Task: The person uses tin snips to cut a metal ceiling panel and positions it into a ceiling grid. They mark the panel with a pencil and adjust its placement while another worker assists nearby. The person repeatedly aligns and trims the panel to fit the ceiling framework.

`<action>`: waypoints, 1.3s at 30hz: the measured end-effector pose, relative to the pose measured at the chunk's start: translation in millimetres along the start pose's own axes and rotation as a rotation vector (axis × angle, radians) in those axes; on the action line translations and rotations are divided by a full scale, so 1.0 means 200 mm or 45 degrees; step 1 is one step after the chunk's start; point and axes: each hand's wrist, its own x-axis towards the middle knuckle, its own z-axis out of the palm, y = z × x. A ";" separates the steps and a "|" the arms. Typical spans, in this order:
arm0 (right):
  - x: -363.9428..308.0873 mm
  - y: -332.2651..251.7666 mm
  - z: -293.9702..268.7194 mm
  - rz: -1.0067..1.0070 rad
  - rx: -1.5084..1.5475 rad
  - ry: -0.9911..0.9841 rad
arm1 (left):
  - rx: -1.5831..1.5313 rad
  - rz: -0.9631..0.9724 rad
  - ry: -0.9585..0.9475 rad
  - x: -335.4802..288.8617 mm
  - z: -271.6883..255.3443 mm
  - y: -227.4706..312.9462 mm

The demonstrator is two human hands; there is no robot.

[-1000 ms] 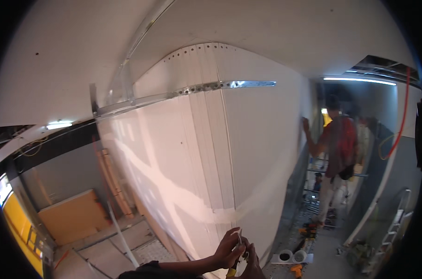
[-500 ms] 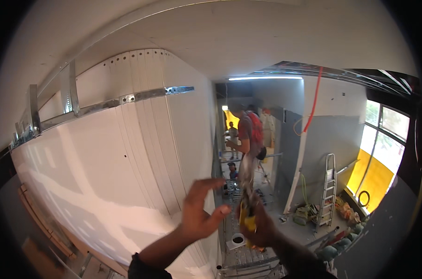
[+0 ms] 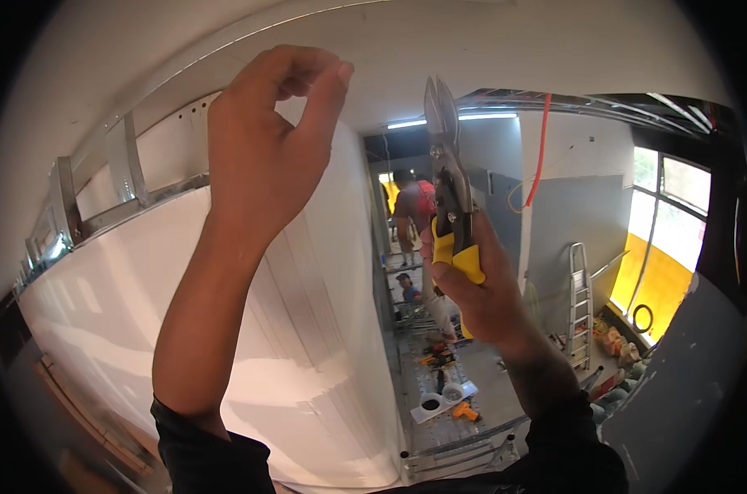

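Note:
My left hand [image 3: 266,140] is raised high in front of the white panel wall [image 3: 299,346], its fingers curled over toward the thumb tip. Whether anything is pinched there is hidden. Behind this hand and forearm, a galvanised metal track [image 3: 176,188] along the wall passes out of sight. My right hand [image 3: 485,292] grips a pair of tin snips [image 3: 449,177] by their yellow handles. Their blades point up toward the ceiling, tips slightly parted and touching nothing.
Metal studs [image 3: 126,160] stand at the left. Below, a scaffold platform [image 3: 472,424] carries tools and a tape roll [image 3: 430,403]. A co-worker [image 3: 410,202] stands ahead, with others beyond. A stepladder [image 3: 579,305] leans at the right, and a red hose [image 3: 540,156] hangs from the ceiling.
Both hands have risen, the left up and to the left with its fingers curling in. The tin snips have come up into clear view. The view has shifted slightly.

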 end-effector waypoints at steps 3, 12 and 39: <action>0.00 0.01 0.07 0.045 0.242 -0.027 | 0.168 0.171 -0.046 0.03 -0.05 0.03; 0.08 0.21 0.33 0.156 1.171 -0.548 | 1.063 0.547 -0.128 0.23 -0.17 0.22; 0.44 -0.03 0.75 -0.408 2.821 -1.451 | 2.503 -0.353 -0.684 0.68 0.66 0.64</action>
